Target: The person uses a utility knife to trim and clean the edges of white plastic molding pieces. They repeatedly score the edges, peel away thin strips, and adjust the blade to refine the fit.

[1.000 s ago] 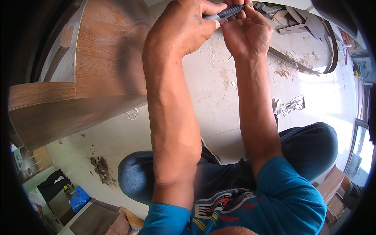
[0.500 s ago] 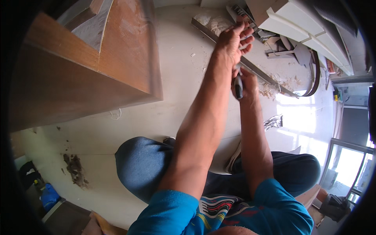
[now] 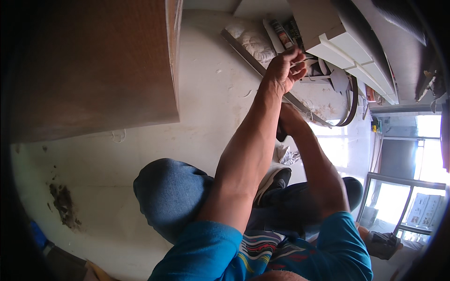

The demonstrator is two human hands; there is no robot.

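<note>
My left hand (image 3: 285,70) is stretched out over the floor with its fingers curled, at a heap of small parts beside stacked white boards (image 3: 361,63). Whether it holds anything is hidden by the fingers. My right hand (image 3: 290,121) sits lower, behind the left forearm, closed around a dark hand tool (image 3: 281,134) whose end pokes out below the fist. I am sitting on the pale floor (image 3: 206,107), with one knee in blue jeans (image 3: 171,192) raised.
A large brown wooden cabinet panel (image 3: 93,70) fills the upper left. A long metal strip (image 3: 248,54), a white padded bag (image 3: 255,40), tubes (image 3: 282,33) and a dark curved band (image 3: 352,105) lie ahead. Crumpled paper (image 3: 288,155) is near my shoe (image 3: 275,180). A dark stain (image 3: 63,206) marks the floor.
Both hands were together on the dark tool a second ago. My left hand has let go and reached farther out to the clutter; my right hand keeps the tool.
</note>
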